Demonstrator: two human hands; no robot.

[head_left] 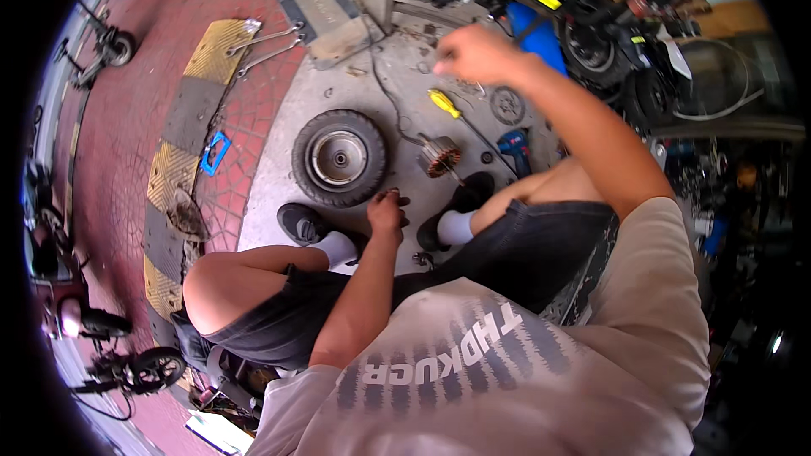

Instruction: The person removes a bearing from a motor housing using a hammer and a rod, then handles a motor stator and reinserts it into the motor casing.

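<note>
Head view. Left hand (387,209) hangs low between the knees, fingers curled loosely toward the concrete floor (287,203); whether it grips anything small I cannot tell. It sits just beside the small wheel (340,157), a black tyre on a grey hub lying flat, and just above the left shoe (302,223).

Right hand (475,55) is stretched far forward, fingers pinched together over small parts on the floor; motion blur hides what, if anything, is between them. Just below it lies a yellow-handled screwdriver (443,102).

A copper-wound motor stator (439,155) rests on the floor between wheel and right shoe (470,195), with a thin black cable running up from it. A blue power tool (514,146) lies near the right knee. A round sprocket-like disc (507,105) sits beside the right forearm. Two long wrenches (266,45) lie on the red paving (245,0).
</note>
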